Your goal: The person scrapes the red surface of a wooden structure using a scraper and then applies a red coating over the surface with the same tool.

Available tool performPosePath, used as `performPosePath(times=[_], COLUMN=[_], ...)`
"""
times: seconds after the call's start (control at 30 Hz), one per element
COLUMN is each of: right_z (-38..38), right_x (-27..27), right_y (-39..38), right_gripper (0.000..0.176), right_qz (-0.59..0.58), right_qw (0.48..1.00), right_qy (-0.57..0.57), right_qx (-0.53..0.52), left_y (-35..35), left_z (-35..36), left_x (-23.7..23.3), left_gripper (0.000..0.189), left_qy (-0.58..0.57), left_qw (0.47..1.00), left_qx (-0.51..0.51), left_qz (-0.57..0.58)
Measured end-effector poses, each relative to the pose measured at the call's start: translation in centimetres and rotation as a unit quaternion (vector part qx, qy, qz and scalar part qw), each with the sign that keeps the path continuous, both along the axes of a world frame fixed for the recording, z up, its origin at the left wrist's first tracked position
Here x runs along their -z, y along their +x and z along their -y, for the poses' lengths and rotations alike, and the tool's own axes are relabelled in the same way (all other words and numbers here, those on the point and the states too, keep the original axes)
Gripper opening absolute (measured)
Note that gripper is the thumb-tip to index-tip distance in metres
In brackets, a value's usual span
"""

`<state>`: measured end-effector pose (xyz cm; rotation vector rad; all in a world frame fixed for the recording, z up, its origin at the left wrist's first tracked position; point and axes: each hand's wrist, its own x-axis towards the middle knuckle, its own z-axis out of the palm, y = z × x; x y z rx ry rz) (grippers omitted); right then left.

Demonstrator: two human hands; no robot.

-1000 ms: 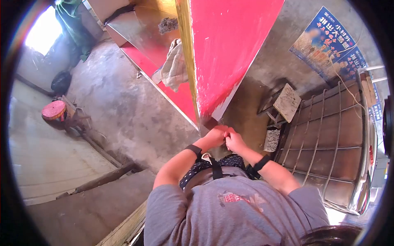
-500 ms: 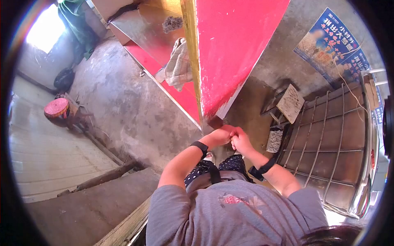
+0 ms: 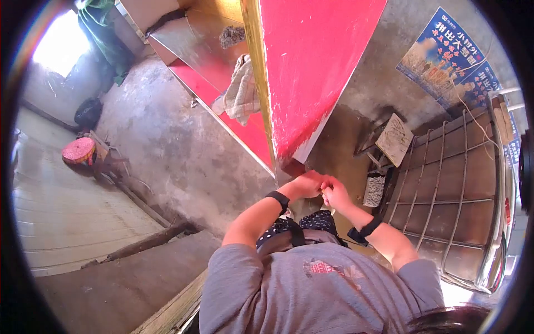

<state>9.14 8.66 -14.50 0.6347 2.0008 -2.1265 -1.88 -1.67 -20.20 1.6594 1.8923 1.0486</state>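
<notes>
My left hand (image 3: 307,184) and my right hand (image 3: 335,195) meet in front of my body, fingers curled and touching each other. Whatever lies between the fingers is hidden. Both hands sit just below the lower corner of a big red panel (image 3: 311,67) with a yellow edge (image 3: 255,67). Each wrist carries a black band (image 3: 278,200). Below the hands I see my grey shirt and a dotted dark garment.
A checked cloth (image 3: 240,92) hangs over a steel-topped red counter (image 3: 194,42). At the right stands a wire-framed metal rack (image 3: 445,183), with a small board stool (image 3: 395,139) and a grey brush (image 3: 374,192) beside it. A red round basket (image 3: 78,150) and a wooden beam (image 3: 144,242) lie on the concrete floor.
Both hands have stayed pressed together and drifted slightly right and down in the view; the camera has shifted a little. Nothing was visibly taken up or let go.
</notes>
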Motion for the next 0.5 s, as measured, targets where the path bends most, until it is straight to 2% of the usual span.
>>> performPosePath(times=[0.07, 0.17, 0.23, 0.3, 0.4, 0.5], right_z=[-0.7, -0.4, -0.7, -0.9, -0.3, -0.5], right_x=[0.5, -5.4, -9.8, -12.0, -12.5, -9.7], right_y=[0.1, 1.0, 2.2, 3.1, 3.3, 4.7], right_gripper=[0.011, 0.010, 0.009, 0.009, 0.011, 0.016], right_qz=[-0.003, -0.017, -0.008, -0.010, -0.024, 0.011], right_qw=[1.000, 1.000, 1.000, 0.999, 0.998, 0.998], right_qy=[-0.013, -0.018, -0.015, -0.029, -0.021, -0.003], right_qx=[0.012, 0.005, -0.024, -0.034, -0.050, -0.057], left_y=[0.0, 0.7, 1.4, 2.0, 2.3, 3.1], left_z=[-0.5, -0.9, -1.1, -1.0, -0.6, -0.8], left_x=[-0.2, -5.2, -7.4, -8.8, -9.0, -7.1], left_gripper=[0.015, 0.019, 0.020, 0.021, 0.024, 0.024], left_qy=[-0.005, -0.030, 0.047, 0.064, 0.085, 0.098], left_qw=[1.000, 0.999, 0.992, 0.988, 0.979, 0.977], left_qx=[-0.009, -0.019, -0.047, -0.051, -0.064, -0.025], left_qz=[-0.021, -0.029, -0.109, -0.134, -0.172, -0.190])
